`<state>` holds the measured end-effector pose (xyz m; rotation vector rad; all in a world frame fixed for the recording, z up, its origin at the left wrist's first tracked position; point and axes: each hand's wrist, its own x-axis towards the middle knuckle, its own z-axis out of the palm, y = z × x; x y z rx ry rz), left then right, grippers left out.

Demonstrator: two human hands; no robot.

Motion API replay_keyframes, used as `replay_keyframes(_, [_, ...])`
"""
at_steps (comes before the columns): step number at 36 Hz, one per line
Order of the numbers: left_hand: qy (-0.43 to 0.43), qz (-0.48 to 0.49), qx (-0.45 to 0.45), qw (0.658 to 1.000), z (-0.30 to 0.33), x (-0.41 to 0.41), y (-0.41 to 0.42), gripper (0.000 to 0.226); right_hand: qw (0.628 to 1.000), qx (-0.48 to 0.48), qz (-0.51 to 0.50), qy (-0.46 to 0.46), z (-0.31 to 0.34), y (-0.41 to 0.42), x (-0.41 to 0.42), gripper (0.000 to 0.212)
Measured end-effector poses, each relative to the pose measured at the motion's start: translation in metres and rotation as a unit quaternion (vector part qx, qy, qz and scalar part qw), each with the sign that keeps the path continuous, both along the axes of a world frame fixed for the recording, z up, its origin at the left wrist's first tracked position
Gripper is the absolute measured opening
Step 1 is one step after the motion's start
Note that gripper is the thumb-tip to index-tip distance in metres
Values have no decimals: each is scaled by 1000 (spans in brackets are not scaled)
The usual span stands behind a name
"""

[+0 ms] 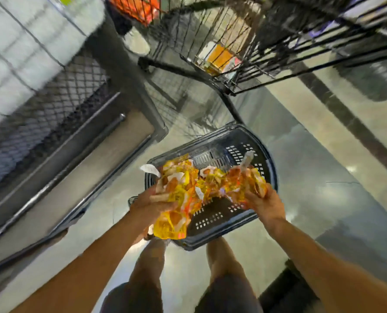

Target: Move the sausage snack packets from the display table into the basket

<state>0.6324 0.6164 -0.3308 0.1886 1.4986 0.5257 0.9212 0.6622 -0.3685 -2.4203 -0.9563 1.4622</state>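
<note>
**Sausage packets held over the basket**

Sausage snack packets (pixel 188 190), yellow and orange, hang in a crumpled bunch between both hands, right above a dark plastic basket (pixel 212 220) that sits on the pale glossy floor (pixel 312 177); whether any packet already lies inside the basket cannot be told, since the bunch is blurred and covers part of its slotted bottom; the left hand (pixel 151 204) grips the left end of the bunch with fingers curled round the wrappers, and one packet droops below it over the basket's near rim; the right hand (pixel 264 204) clutches the right end of the bunch in the same way, fingers wrapped into the foil; a white tag (pixel 150 170) sticks out at the upper left of the bunch; both bare forearms reach in from the bottom corners, and the person's legs in dark shorts (pixel 228 294) stand just behind the basket; to the left stands a grey display table (pixel 124 71) with wire mesh sides; a black wire rack (pixel 244 53) at the top holds an orange box (pixel 219 57); the whole view is smeared by motion.
</note>
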Motion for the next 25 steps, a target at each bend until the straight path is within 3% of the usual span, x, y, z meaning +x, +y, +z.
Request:
replay_keyframes(2, [-19, -6, 23, 1000, 31, -9, -8, 73, 999, 15, -26, 21, 30, -9, -4, 28])
replay_keyframes(5, [-33, -1, 53, 998, 75, -24, -19, 63, 991, 63, -102, 60, 78, -24, -15, 15])
replay_keyframes(9, [-9, 19, 68, 997, 131, -41, -34, 72, 971, 90, -174, 135, 153, -48, -38, 21])
replay_keyframes(15, [-45, 67, 120, 989, 197, -67, -68, 54, 956, 129, -181, 189, 242, -99, -68, 41])
replay_keyframes(21, [-91, 83, 164, 979, 228, -91, -106, 54, 952, 162, -147, 216, 285, -142, -93, 39])
replay_keyframes(25, [-92, 93, 181, 975, 246, -99, -127, 53, 938, 156, -163, 264, 307, -159, -107, 27])
